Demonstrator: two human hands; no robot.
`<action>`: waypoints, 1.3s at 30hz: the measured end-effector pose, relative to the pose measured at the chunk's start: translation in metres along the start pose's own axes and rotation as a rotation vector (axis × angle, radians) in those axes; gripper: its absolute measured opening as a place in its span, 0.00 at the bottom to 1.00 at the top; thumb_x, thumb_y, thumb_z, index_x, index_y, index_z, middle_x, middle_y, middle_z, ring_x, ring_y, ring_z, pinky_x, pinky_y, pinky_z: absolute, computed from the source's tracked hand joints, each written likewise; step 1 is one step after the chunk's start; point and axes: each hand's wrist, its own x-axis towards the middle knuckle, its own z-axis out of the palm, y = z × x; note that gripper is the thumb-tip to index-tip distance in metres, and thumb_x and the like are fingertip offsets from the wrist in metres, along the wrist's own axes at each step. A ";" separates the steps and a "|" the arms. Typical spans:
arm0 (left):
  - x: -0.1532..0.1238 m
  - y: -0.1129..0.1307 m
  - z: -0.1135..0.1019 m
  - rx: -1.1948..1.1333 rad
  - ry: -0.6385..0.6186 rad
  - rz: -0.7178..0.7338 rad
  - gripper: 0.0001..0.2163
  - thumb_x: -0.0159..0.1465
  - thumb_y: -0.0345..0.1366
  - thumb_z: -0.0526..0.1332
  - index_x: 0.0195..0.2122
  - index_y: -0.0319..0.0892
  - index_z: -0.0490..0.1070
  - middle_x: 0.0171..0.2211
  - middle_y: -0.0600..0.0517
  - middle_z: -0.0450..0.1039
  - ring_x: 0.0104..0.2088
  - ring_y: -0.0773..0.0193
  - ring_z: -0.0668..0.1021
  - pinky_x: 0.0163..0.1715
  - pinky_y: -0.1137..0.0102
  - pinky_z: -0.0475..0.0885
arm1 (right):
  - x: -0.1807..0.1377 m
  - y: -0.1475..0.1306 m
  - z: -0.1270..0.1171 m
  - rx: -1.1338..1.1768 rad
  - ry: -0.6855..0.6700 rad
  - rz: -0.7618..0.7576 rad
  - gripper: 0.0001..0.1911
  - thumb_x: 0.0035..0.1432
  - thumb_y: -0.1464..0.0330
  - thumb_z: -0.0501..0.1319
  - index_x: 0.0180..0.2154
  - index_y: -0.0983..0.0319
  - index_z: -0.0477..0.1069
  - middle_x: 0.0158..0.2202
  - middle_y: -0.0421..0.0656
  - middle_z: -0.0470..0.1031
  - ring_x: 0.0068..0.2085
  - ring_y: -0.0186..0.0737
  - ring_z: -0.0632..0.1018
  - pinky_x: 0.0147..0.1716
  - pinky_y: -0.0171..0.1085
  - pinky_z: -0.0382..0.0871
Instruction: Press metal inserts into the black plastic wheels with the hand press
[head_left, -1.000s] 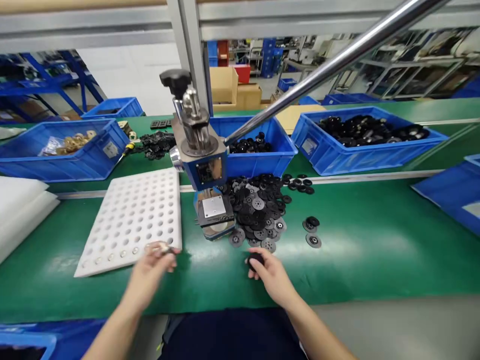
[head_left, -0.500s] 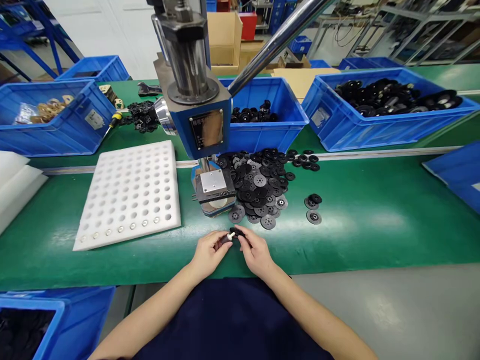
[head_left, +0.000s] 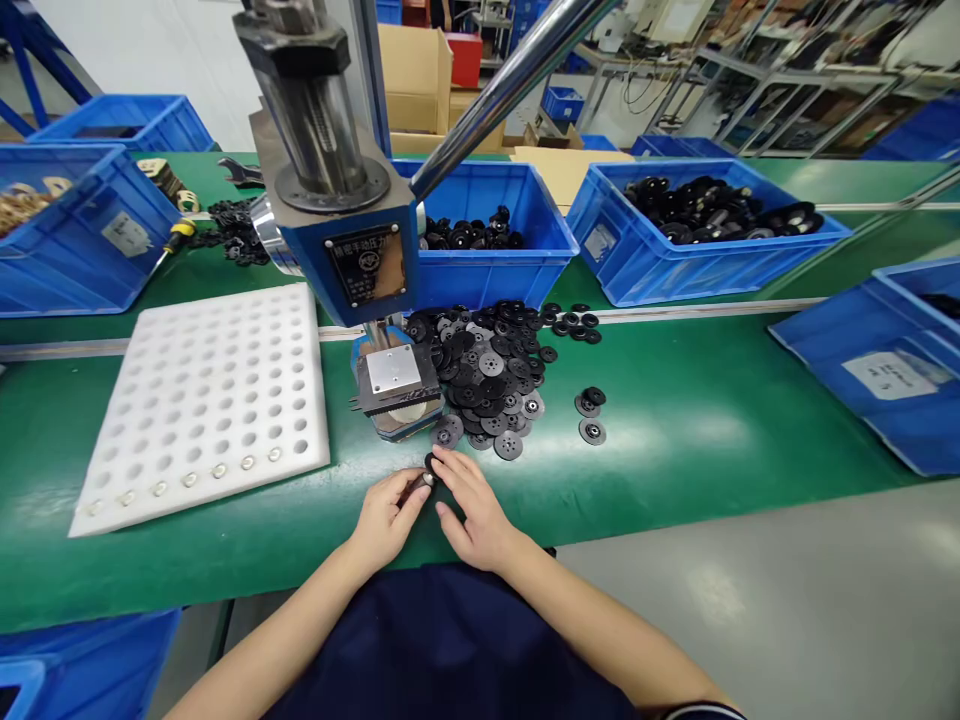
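My left hand point(head_left: 386, 515) and my right hand point(head_left: 471, 505) meet on the green table just in front of the hand press point(head_left: 352, 250). Together they pinch a small black disc point(head_left: 429, 466) with a pale metal piece in it. The press base plate point(head_left: 396, 385) lies just beyond my fingers. A heap of black discs point(head_left: 487, 365) spreads to the right of the press. A white foam tray point(head_left: 199, 400) with rows of holes lies at the left, with small metal pieces in its front row.
Blue bins point(head_left: 705, 230) of black parts stand behind the press and at the right. Another blue bin point(head_left: 67, 225) with brass parts is at the far left. The press lever point(head_left: 510, 85) rises up to the right. Two loose discs point(head_left: 591, 415) lie right of the heap.
My left hand came from the foam tray to join my right hand in front of the press. Both now hold the black disc together, closer to the press base.
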 end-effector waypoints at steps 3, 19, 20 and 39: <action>-0.001 -0.001 0.000 -0.044 0.014 -0.036 0.11 0.67 0.40 0.58 0.45 0.41 0.75 0.41 0.45 0.80 0.38 0.59 0.81 0.41 0.66 0.75 | 0.000 -0.004 -0.001 0.019 -0.040 0.002 0.36 0.64 0.70 0.55 0.70 0.58 0.44 0.67 0.52 0.58 0.68 0.48 0.61 0.64 0.55 0.62; 0.000 -0.004 0.001 -0.027 0.062 -0.051 0.10 0.63 0.42 0.62 0.40 0.42 0.76 0.35 0.46 0.80 0.35 0.57 0.81 0.38 0.65 0.75 | -0.011 -0.015 0.003 -0.006 -0.197 0.098 0.45 0.64 0.54 0.60 0.71 0.60 0.38 0.69 0.56 0.53 0.70 0.50 0.56 0.65 0.54 0.60; 0.000 -0.004 0.002 -0.043 0.063 -0.064 0.10 0.63 0.42 0.62 0.40 0.42 0.76 0.35 0.46 0.80 0.35 0.57 0.81 0.38 0.65 0.75 | -0.011 -0.016 0.001 -0.013 -0.188 0.077 0.44 0.64 0.54 0.59 0.71 0.60 0.38 0.69 0.56 0.53 0.70 0.50 0.56 0.65 0.53 0.60; 0.016 0.004 -0.006 -0.469 0.159 -0.301 0.15 0.52 0.44 0.69 0.35 0.41 0.72 0.26 0.54 0.72 0.24 0.67 0.71 0.24 0.72 0.68 | 0.096 0.161 -0.138 -0.625 0.221 0.656 0.20 0.61 0.70 0.54 0.54 0.63 0.71 0.61 0.52 0.68 0.60 0.53 0.64 0.58 0.58 0.58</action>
